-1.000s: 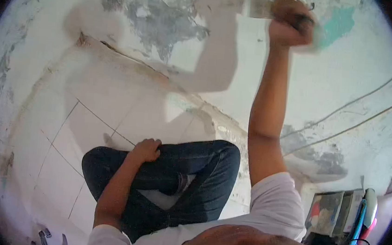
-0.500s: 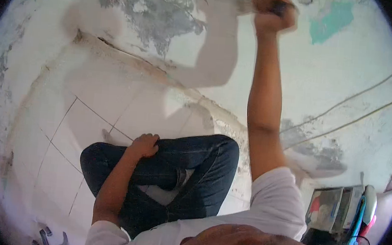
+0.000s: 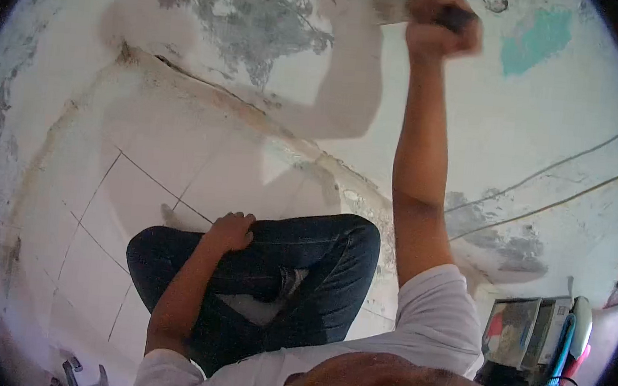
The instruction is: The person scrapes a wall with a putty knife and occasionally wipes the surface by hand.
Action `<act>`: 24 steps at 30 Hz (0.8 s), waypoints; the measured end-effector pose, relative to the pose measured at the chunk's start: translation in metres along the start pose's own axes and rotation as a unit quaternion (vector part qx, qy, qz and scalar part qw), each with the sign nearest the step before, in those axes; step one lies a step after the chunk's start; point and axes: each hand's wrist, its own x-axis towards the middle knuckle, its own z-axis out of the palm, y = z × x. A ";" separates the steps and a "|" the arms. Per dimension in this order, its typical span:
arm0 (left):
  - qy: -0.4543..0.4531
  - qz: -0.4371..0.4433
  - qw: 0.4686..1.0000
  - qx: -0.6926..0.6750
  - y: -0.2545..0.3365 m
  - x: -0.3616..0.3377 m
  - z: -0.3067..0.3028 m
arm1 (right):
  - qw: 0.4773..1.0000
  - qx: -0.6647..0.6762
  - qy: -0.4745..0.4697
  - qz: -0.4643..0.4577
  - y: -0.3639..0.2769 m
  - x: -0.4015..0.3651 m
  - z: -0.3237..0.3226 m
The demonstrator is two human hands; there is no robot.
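High on the wall, my right hand (image 3: pixel 445 25) is wrapped round the dark handle of a scraper-like tool (image 3: pixel 390 6). The tool's pale, flat end is blurred by motion and points left, at or close to the wall (image 3: pixel 350 57). Left of it, a grey patch of peeled paint (image 3: pixel 257 30) shows. My left hand (image 3: pixel 230 232) lies on my jeans (image 3: pixel 305 237) near the knee, fingers curled loosely over the cloth, with nothing visible in it.
White floor tiles (image 3: pixel 98 248) lie below the wall's cracked lower edge. Two cables (image 3: pixel 543 206) run along the wall at right. Boxes (image 3: pixel 514 328) and other items stand at the lower right. A dark object (image 3: pixel 72 377) is at the lower left.
My right hand and the tool have shifted slightly right and down in the view, which has itself moved a little. My left hand stays on my leg.
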 end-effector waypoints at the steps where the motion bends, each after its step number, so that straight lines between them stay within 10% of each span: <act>1: 0.005 -0.010 1.000 -0.008 -0.001 0.000 -0.005 | 0.987 0.100 -0.077 0.095 0.012 -0.005 0.000; 2: 0.005 -0.017 1.000 0.016 -0.006 0.004 0.003 | 0.951 0.204 -0.151 0.179 0.025 -0.008 0.003; 3: 0.018 -0.024 0.999 0.022 -0.008 0.002 -0.002 | 0.994 0.073 -0.050 0.063 -0.019 -0.017 0.026; 5: 0.016 -0.010 1.000 -0.015 -0.008 -0.002 -0.001 | 0.970 0.187 -0.137 -0.069 -0.008 -0.007 -0.010; 7: 0.021 0.004 0.999 -0.040 -0.008 0.001 0.009 | 0.997 -0.063 0.039 0.018 -0.019 -0.014 0.031; 9: 0.015 -0.029 0.999 -0.014 -0.004 0.002 0.003 | 0.989 -0.067 -0.131 0.030 -0.009 -0.033 0.036; 10: 0.004 -0.015 1.000 0.017 -0.005 0.000 0.003 | 0.993 -0.019 -0.056 -0.101 -0.032 -0.039 0.049; 13: -0.002 -0.024 1.000 -0.002 -0.004 0.001 -0.004 | 0.998 0.053 0.029 -0.026 -0.041 -0.028 0.029; 19: -0.002 -0.006 1.000 0.027 0.002 -0.003 -0.010 | 0.995 0.059 -0.074 -0.018 -0.022 -0.038 0.008; 20: -0.001 -0.022 1.000 0.014 0.002 -0.001 -0.010 | 0.937 0.202 -0.279 -0.057 -0.032 -0.014 0.005; 21: -0.005 -0.036 0.999 0.002 0.003 0.000 -0.009 | 1.000 0.031 0.000 0.004 -0.039 -0.026 0.047; 24: 0.003 -0.011 1.000 0.018 -0.005 0.002 0.013 | 0.993 0.051 -0.107 0.030 0.015 -0.036 0.040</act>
